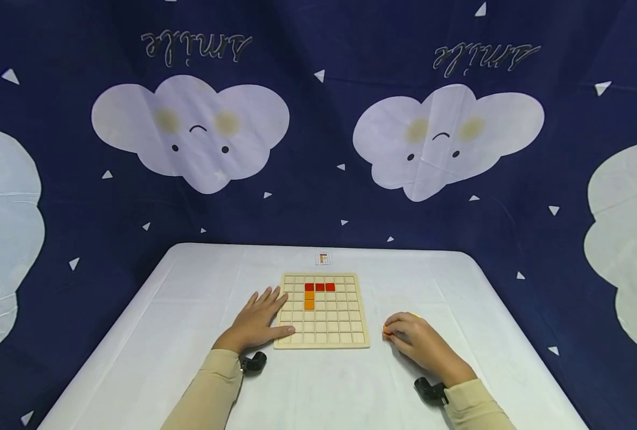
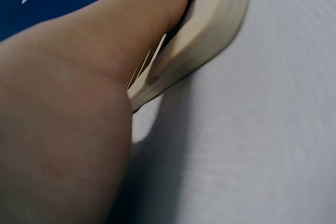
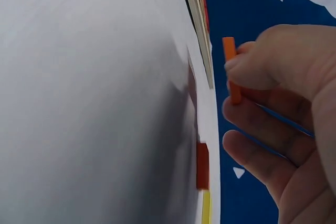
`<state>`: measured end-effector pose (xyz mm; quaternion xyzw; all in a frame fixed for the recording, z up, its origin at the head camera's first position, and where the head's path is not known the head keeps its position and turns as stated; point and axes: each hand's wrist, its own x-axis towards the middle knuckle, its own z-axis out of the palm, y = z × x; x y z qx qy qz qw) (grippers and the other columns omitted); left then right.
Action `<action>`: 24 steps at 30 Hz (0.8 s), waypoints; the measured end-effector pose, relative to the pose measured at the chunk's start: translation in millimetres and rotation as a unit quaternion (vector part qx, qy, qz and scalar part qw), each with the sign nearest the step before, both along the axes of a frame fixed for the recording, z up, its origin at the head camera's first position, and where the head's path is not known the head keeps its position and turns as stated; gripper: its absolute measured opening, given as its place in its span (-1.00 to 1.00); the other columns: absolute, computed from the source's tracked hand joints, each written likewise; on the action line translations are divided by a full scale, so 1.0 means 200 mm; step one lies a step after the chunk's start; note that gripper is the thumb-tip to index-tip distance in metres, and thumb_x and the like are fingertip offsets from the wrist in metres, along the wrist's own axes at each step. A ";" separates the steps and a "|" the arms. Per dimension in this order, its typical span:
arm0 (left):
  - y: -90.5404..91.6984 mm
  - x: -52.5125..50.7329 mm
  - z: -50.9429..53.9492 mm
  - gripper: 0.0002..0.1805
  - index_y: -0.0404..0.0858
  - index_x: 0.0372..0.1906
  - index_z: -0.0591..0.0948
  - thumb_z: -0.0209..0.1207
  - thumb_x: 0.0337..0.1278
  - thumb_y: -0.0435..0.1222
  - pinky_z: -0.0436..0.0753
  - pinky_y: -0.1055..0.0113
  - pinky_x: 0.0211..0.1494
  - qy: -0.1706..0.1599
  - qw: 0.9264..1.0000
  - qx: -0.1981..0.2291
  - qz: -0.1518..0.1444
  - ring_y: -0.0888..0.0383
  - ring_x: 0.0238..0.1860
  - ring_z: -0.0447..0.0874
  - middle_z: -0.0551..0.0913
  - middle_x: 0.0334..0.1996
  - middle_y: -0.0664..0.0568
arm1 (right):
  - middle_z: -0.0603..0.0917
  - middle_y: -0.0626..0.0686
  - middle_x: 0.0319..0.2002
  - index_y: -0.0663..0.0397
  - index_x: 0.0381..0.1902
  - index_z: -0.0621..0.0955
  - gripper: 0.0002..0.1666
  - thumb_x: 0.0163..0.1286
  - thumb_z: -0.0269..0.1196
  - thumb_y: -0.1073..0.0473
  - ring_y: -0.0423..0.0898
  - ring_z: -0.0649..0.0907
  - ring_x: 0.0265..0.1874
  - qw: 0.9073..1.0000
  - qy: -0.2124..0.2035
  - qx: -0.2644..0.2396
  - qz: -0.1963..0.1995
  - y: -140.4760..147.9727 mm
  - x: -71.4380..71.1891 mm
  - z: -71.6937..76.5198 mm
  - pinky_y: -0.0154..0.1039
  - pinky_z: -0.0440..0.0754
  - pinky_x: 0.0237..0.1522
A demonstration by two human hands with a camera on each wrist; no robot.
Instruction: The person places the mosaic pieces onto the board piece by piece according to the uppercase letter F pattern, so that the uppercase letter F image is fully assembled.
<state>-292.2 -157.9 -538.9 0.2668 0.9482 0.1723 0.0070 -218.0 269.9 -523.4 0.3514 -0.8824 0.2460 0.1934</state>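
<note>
Right hand [image 1: 423, 341]: thumb and fingers pinch one orange tile [image 3: 229, 47], to the right of the wooden grid board [image 1: 340, 332] and well apart from it. Right wrist view shows what the head view mostly hides: the held tile edge-on, clear of the white counter [image 1: 189, 310], its long axis nearly parallel to the counter's surface line. Same view also gives one orange-red tile [image 3: 202, 166] and part of one yellow tile [image 3: 206, 208], end to end on the counter; in the head view only a yellow sliver shows behind the hand.

Left hand [image 1: 256, 319]: fingers spread, grasping nothing, resting on the board's left edge. Left wrist view adds the thumb over the rim and the board's thick side.

Board count, head view: 3 red tiles [image 1: 320, 287] in a row running left to right; 2 orange tiles [image 1: 309, 304] in a column below the leftmost red, toward the person. 1 pattern card [image 1: 324, 258] lies just beyond the board's far edge.
</note>
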 end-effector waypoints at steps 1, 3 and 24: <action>0.00 0.00 0.00 0.09 -0.18 0.66 0.28 0.13 0.24 0.43 -0.22 -0.11 0.64 0.000 1.000 -0.001 0.000 -0.14 0.66 -0.12 0.08 0.66 -0.15 | 0.73 -0.10 -0.07 0.06 -0.21 0.81 -0.79 0.23 0.56 0.39 -0.12 0.72 -0.07 1.000 -0.002 -0.003 0.000 -0.01 0.00 0.00 -0.14 0.74 -0.06; 0.00 0.00 0.00 0.09 -0.17 0.66 0.27 0.13 0.24 0.43 -0.22 -0.11 0.64 -0.002 1.000 -0.002 0.001 -0.13 0.66 -0.12 0.07 0.66 -0.14 | 0.74 -0.08 -0.07 0.08 -0.20 0.81 -0.79 0.23 0.56 0.39 -0.11 0.72 -0.06 1.000 -0.008 -0.008 0.000 -0.03 -0.01 0.01 -0.11 0.75 -0.05; 0.00 0.01 0.00 0.09 -0.17 0.66 0.28 0.14 0.23 0.43 -0.23 -0.11 0.64 -0.004 1.000 0.008 0.004 -0.14 0.66 -0.12 0.08 0.66 -0.15 | 0.75 -0.06 -0.04 0.13 -0.14 0.82 -0.84 0.33 0.48 0.36 -0.06 0.72 0.02 0.998 -0.061 -0.026 -0.008 -0.31 -0.20 0.06 -0.04 0.69 0.13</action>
